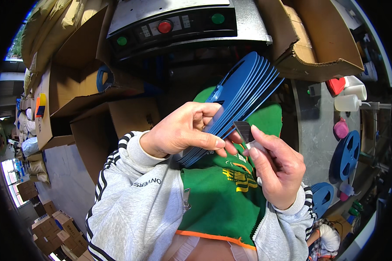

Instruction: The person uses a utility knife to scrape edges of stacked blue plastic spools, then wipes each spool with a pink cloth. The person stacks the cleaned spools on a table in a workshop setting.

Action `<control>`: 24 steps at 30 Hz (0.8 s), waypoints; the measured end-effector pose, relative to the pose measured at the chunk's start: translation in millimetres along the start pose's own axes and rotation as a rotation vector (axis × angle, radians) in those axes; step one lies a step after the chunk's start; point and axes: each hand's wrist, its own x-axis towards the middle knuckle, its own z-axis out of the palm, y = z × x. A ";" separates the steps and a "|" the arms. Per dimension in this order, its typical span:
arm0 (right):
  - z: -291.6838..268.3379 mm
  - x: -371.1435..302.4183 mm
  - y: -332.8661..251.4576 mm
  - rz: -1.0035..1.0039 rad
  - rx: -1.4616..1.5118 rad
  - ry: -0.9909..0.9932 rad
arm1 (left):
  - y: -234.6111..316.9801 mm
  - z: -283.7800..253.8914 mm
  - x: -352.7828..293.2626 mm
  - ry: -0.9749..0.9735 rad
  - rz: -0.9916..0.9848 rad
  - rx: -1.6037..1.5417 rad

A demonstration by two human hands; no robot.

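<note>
Room: a cluttered workshop, cartons [56, 235] piled at lower left, its outskirts bent and lost in the black rim.
Machine: black-fronted with red and green buttons [164, 27], cut off by the top edge; too dark beneath to read.
Open boxes: one cardboard box [69, 93] at left, another [331, 41] at upper right, contents partly hidden.
Grey surface at right: [315, 152] white bottle [346, 103] and blue reel [348, 155] upon it; bench or floor, cannot tell.
Co-worker: lower right, mostly cut off [329, 239].
Blue discs: [248, 93] fanned, tilted before the green apron [217, 209].
Left hand: [178, 130] clamped on the discs, some fingers hidden behind.
Right hand: [281, 167] just beside, thumb and fingers pinching a dark piece [244, 130], its lower end covered.
</note>
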 end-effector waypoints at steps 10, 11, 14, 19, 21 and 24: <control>0.9 2.3 -2.4 0.028 0.070 0.032 | 0.8 0.9 -1.7 0.019 -0.001 0.002; 1.2 2.8 -2.2 0.031 0.058 0.037 | 0.7 2.0 -2.2 0.032 -0.007 0.000; 1.9 4.4 0.2 0.041 0.004 0.046 | 1.4 2.6 -1.4 0.025 -0.014 0.016; 2.9 5.0 0.4 0.010 -0.022 0.022 | 0.8 1.2 -1.5 0.013 -0.008 0.006; 3.4 5.1 -0.7 0.041 -0.024 0.069 | -0.2 0.8 -2.4 0.028 -0.011 0.007; 3.1 4.6 -2.9 -0.043 -0.059 -0.039 | 1.3 -3.3 -2.1 0.030 -0.046 0.084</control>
